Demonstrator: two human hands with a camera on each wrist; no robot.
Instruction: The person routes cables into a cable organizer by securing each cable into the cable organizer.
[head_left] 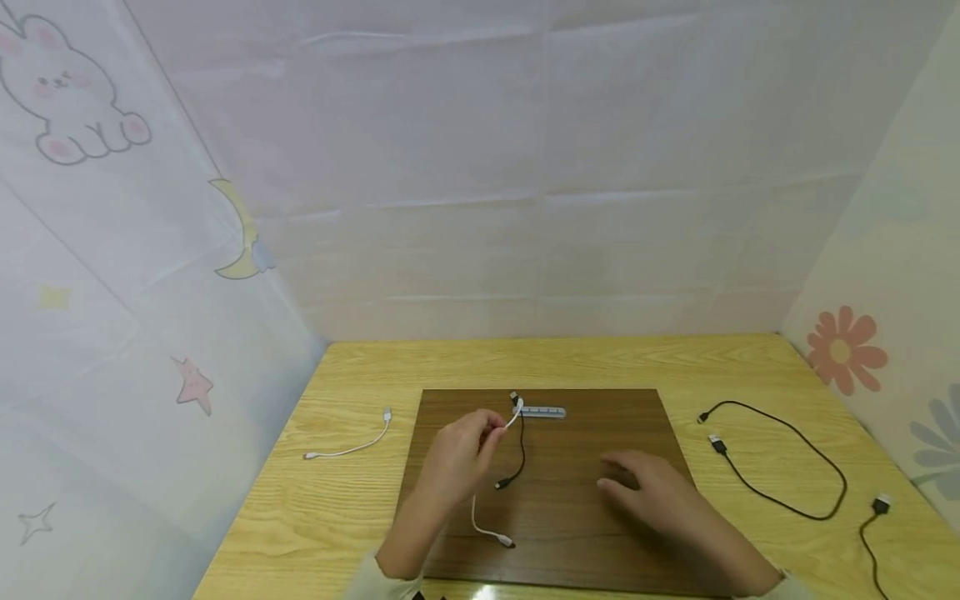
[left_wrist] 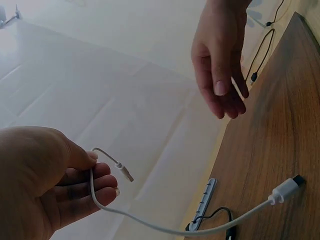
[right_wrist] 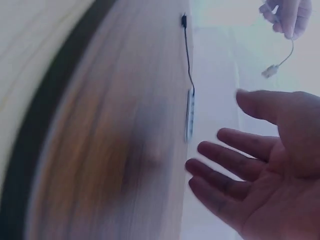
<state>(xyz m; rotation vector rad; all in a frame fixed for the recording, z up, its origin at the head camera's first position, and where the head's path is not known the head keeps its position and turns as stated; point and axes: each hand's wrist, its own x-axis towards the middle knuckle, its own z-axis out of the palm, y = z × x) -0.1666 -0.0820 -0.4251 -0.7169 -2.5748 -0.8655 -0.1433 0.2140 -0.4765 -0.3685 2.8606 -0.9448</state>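
Note:
My left hand (head_left: 462,450) pinches a short white USB cable (left_wrist: 150,227) between thumb and fingers, above the dark brown board (head_left: 585,517). One plug (left_wrist: 286,191) of that cable dangles low over the board; the other end (left_wrist: 125,171) sticks out past the fingertips. On the board's far part lies a grey slotted cable holder (head_left: 543,412), with a short black cable (head_left: 522,450) at its left end. To the right, my right hand (head_left: 648,487) hovers over the board, fingers extended, holding nothing; its palm (right_wrist: 280,185) shows in the right wrist view.
Left of the board, another short white cable (head_left: 352,451) lies on the light wooden table (head_left: 300,517). A long black cable (head_left: 795,429) loops on the right side, and part of a further black cable (head_left: 870,542) shows at the right edge. Fabric walls (head_left: 450,167) enclose the table.

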